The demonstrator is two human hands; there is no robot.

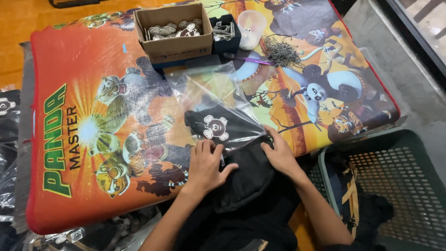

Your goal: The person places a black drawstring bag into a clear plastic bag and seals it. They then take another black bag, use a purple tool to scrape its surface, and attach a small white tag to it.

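A black garment [232, 124] with a white cartoon patch lies partly inside a clear plastic bag [204, 86] on a bright cartoon-printed mat [83, 107]. My left hand [204, 166] rests flat on the bag's open near edge and the garment. My right hand [278, 153] presses on the black fabric at the bag's right corner. More black fabric [251, 195] bunches toward my lap.
A cardboard box [176, 46] of patches stands at the mat's far edge, beside a small dark box [227, 44], a translucent cup [251, 29], a tangle of thin strings [281, 53] and a purple pen [255, 60]. A green perforated crate [399, 186] holding dark items sits on my right.
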